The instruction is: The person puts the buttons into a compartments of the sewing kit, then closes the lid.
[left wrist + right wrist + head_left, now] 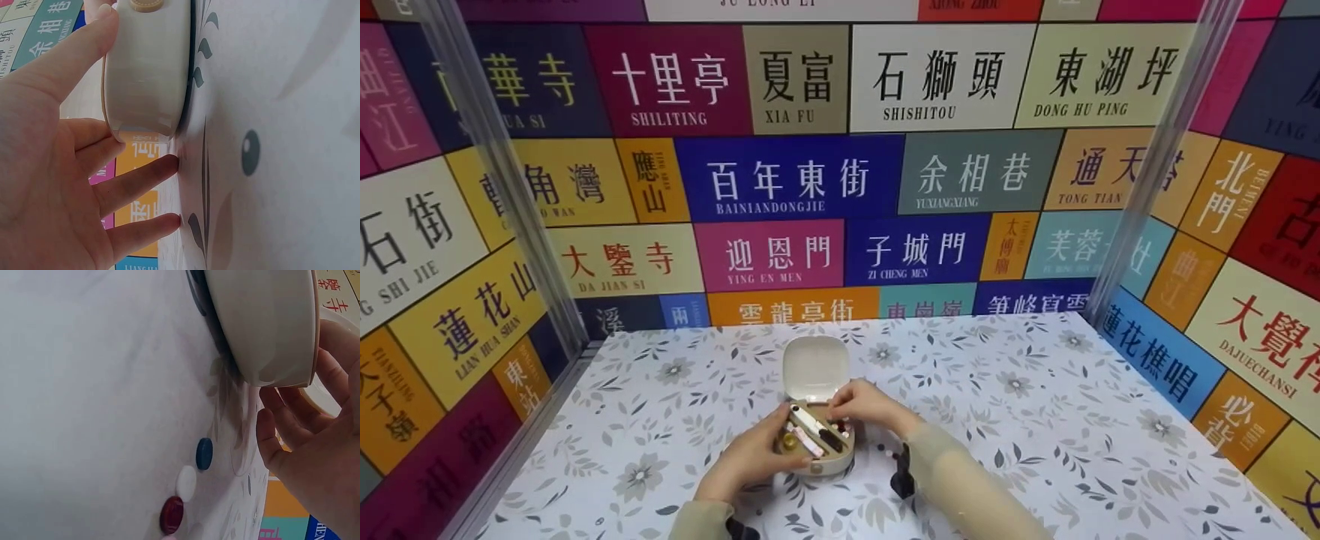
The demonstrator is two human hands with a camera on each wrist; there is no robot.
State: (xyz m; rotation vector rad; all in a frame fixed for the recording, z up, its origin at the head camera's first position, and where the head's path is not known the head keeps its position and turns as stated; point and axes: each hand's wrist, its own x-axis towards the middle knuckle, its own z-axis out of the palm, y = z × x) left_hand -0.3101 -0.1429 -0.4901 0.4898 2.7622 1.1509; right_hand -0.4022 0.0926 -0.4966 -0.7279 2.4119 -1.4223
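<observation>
A cream storage box (834, 466) stands on the table with its rounded lid (815, 366) tipped up at the back. My left hand (746, 457) holds its left side, thumb near the front clasp (147, 4); the other fingers spread behind and below. Inside lie a white stick with a dark end (831, 441), a pink-and-white stick (808, 442) and a small gold round thing (790, 441). My right hand (872, 405) reaches over the right rear rim, fingers bent, above small beads (842, 429). The box wall hides some fingertips; I cannot tell whether they pinch anything.
On the table right of the box lie small discs: a blue one (205, 454), a white one (187, 483) and a dark red one (171, 515). A floral cloth (1035, 450) covers the table. Panels with coloured signs (787, 176) surround it behind and at both sides.
</observation>
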